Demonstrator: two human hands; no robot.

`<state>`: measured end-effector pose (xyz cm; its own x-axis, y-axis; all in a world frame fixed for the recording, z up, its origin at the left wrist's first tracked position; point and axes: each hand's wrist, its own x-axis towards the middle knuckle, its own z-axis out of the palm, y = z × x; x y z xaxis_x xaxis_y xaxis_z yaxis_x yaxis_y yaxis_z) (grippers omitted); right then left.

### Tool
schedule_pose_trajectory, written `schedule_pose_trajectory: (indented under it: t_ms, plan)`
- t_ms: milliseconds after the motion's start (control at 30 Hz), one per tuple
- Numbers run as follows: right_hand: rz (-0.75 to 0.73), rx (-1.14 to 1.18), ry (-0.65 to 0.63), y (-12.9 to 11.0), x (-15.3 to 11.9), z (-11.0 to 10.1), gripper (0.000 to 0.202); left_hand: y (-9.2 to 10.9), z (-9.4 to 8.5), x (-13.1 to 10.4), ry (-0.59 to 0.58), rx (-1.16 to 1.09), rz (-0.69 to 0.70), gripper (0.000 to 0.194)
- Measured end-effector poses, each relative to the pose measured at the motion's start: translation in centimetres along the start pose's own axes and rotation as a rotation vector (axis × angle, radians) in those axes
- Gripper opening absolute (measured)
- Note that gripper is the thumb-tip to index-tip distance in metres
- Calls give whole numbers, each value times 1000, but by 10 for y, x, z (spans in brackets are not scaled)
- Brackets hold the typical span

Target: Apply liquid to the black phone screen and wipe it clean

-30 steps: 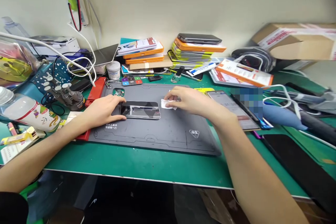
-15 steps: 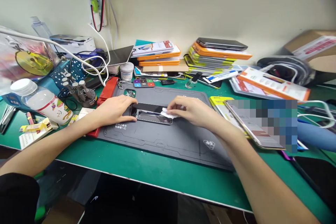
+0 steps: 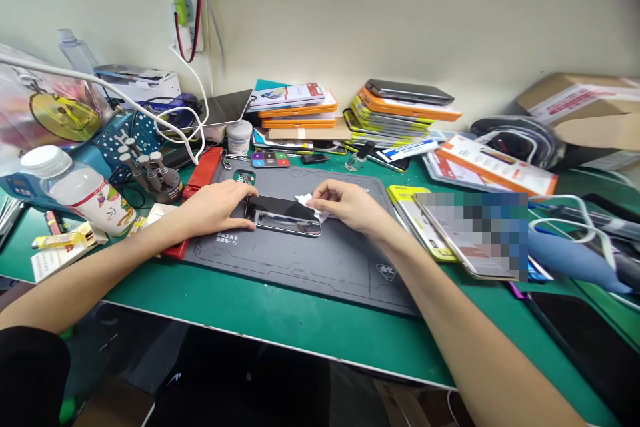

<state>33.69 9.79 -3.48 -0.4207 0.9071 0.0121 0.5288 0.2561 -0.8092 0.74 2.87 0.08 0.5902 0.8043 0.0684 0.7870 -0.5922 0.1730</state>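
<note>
A dark smartphone (image 3: 285, 208) lies flat on the grey work mat (image 3: 300, 265), with light reflected on its glossy face. My left hand (image 3: 225, 209) grips its left end between thumb and fingers. At the phone's far right corner, my right hand (image 3: 343, 207) pinches a small crumpled white tissue (image 3: 303, 200); part of the tissue is hidden by the fingers. Whether the tissue touches the glass, I cannot tell. Just beyond my left hand, a small tray of screws (image 3: 245, 177) sits at the mat's edge.
A red tool (image 3: 204, 173) borders the mat's left side, near a screwdriver stand (image 3: 153, 170) and a bottle (image 3: 83, 190). Stacked boxes (image 3: 400, 110) line the wall. Rightward lie a yellow package (image 3: 410, 203), a large phone (image 3: 450, 233) and a black phone (image 3: 580, 327).
My right hand has shifted the tissue slightly away from me, from the phone's right end to its far corner. My left hand keeps its hold. The view has turned slightly right.
</note>
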Motion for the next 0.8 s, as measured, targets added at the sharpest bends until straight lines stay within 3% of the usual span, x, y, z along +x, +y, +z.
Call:
schedule_pose_trajectory:
  t_ms: [67,233,800]
  plan:
    - [8,-21,32,-2,2,2,56,-1,1,0,-1,-11,-7,61]
    - [16,18,-94,-7,4,1,51,-2,0,1,5,-26,-14,60]
    - [68,-119,-6,-26,-10,0,29,-1,-3,5,-15,-3,-40,63]
